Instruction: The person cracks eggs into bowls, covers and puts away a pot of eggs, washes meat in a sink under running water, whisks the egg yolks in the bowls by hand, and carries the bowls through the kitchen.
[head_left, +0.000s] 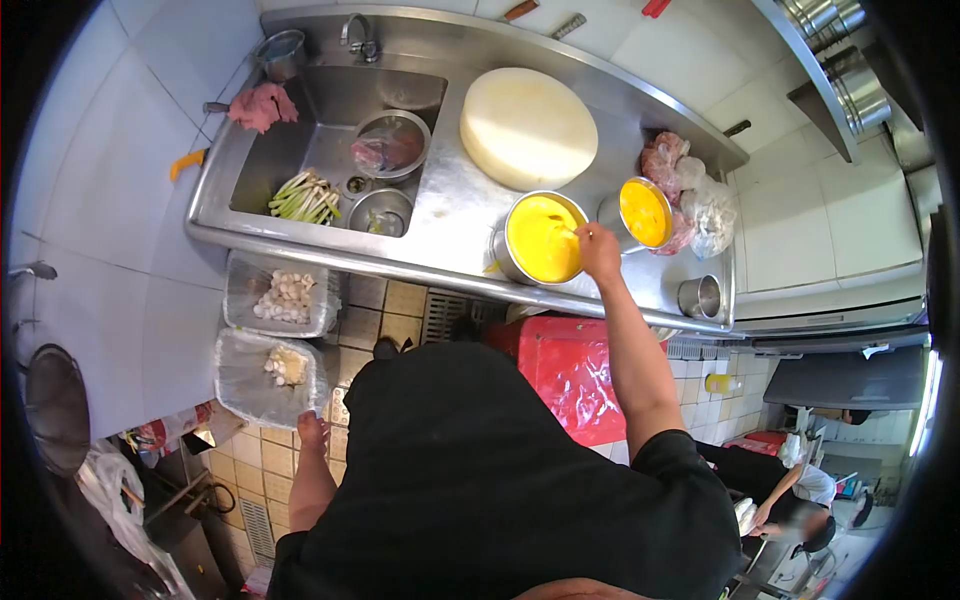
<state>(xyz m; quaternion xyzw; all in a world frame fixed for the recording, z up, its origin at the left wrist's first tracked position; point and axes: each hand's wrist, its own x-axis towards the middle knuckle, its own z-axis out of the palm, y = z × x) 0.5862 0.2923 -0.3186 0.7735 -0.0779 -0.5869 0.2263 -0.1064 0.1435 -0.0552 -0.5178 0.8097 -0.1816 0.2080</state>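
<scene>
My right hand [600, 254] is closed at the right rim of a steel pot [497, 250] on the counter. From its fingers a short, pale utensil [568, 232], its kind unclear, reaches into the smooth yellow liquid [540, 240], which looks like beaten egg. Just right of this hand stands a second steel pot [612, 218] with yolk-like yellow contents [643, 212]. My left hand [312, 428] hangs low by the corner of a lined bin [228, 375], fingers loosely apart and holding nothing visible. Whether it touches the bin is unclear.
A round pale chopping block [530, 125] stands behind the pots. Spring onions [305, 197] and bowls lie in the sink [330, 95]. Bagged food [712, 215] and a steel cup [700, 297] are at right. A red container [565, 375] stands below. Another person [790, 490] works at lower right.
</scene>
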